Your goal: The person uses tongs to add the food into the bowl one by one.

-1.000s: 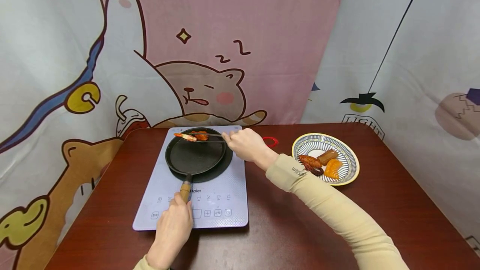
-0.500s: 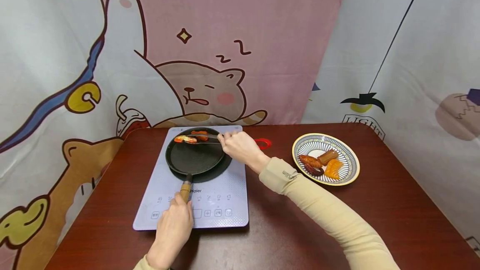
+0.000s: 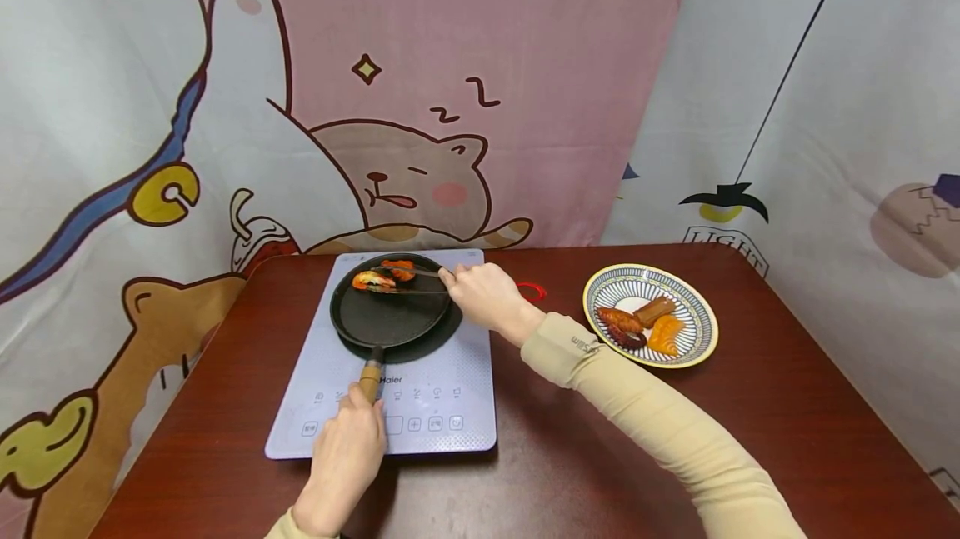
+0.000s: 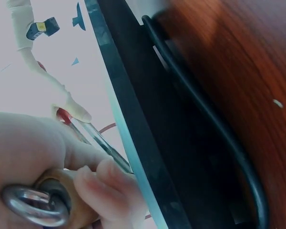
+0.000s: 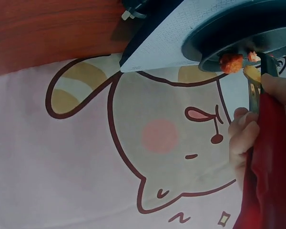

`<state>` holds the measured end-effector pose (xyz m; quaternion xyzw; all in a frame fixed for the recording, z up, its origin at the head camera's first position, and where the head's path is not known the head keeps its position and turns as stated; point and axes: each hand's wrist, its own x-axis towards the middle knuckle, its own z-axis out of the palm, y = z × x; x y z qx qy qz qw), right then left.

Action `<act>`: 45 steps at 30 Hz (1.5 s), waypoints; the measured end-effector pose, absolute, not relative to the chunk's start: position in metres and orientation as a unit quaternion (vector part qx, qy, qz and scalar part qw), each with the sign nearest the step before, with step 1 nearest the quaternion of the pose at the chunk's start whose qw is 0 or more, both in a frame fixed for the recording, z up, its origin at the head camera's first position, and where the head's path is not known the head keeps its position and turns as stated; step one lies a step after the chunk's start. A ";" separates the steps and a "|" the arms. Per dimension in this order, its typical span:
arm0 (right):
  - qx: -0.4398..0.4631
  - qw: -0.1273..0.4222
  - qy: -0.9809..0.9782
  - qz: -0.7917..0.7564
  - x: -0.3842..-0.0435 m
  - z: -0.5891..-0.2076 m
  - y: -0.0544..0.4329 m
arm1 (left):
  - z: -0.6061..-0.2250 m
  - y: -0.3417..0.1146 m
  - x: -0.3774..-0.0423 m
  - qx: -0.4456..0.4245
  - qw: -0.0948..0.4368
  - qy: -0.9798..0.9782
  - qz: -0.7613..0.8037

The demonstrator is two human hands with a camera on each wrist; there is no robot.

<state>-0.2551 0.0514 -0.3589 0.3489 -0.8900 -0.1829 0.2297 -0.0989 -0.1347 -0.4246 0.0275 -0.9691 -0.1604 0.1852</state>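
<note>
My left hand grips the wooden handle of a black frying pan; a metal ring on the handle's end shows in the left wrist view. My right hand holds metal tongs with red handles, reaching over the pan from the right. The tong tips are at an orange-and-white shrimp near the pan's far left side; I cannot tell whether they still pinch it. Just behind lies a reddish-orange piece of food, seen closer in the right wrist view.
The pan stands on a white induction cooker on a brown wooden table. To the right, a patterned plate bears several foods, among them an orange slice and a brown sausage-like piece. A black cable runs beside the cooker.
The shrimp and the tong tips have come slightly nearer and lower in the pan, and the tong arms now stand wider apart. My left hand has stayed on the pan handle.
</note>
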 end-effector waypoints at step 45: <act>0.280 0.068 -0.947 0.143 -0.242 -0.342 0.186 | -0.423 -0.135 -0.099 0.031 0.179 -0.971 -0.157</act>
